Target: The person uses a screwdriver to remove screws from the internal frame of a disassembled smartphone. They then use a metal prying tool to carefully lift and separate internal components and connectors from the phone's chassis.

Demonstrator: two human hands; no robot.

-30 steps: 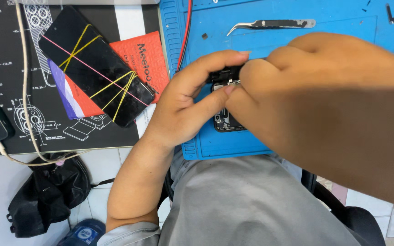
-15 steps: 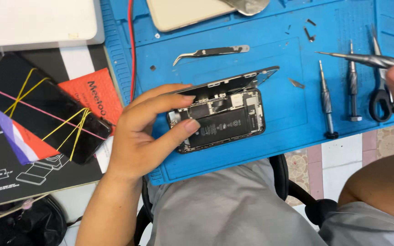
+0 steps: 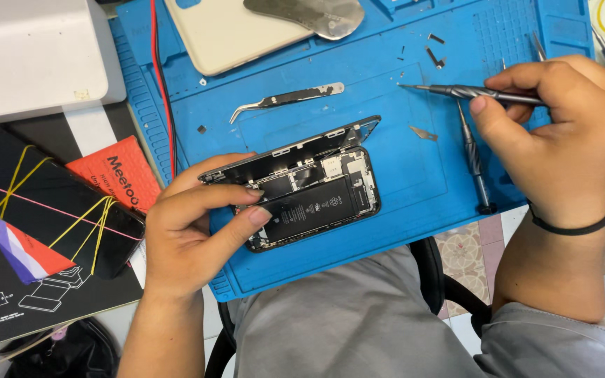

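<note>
Two hands at work over a blue repair mat (image 3: 414, 175). Left hand (image 3: 190, 231) is wrapped around the left end of an opened phone (image 3: 316, 199), thumb and fingers curled over its edge, so it's clearly gripping it; the phone lies on the mat near its front edge, battery and boards showing, with the screen panel (image 3: 288, 145) hinged up along the far side. Right hand (image 3: 561, 133) is off to the right, well apart from the phone, pinching a slim metal screwdriver (image 3: 470, 92) between thumb and fingers, tip pointing left over the mat. Just below that tip another screwdriver (image 3: 474, 164) lies on the mat, and there's a black band (image 3: 572, 225) on the right wrist. Further up the mat sit bent tweezers (image 3: 285, 99), a few tiny screws (image 3: 434, 56), a cream phone back (image 3: 225, 31) and a metal pry tool (image 3: 309, 14). A red wire (image 3: 159, 77) runs along the mat's left edge. Way left, off the mat, there's a second black phone (image 3: 50, 203) bound with yellow rubber bands, next to an orange packet (image 3: 120, 175).
</note>
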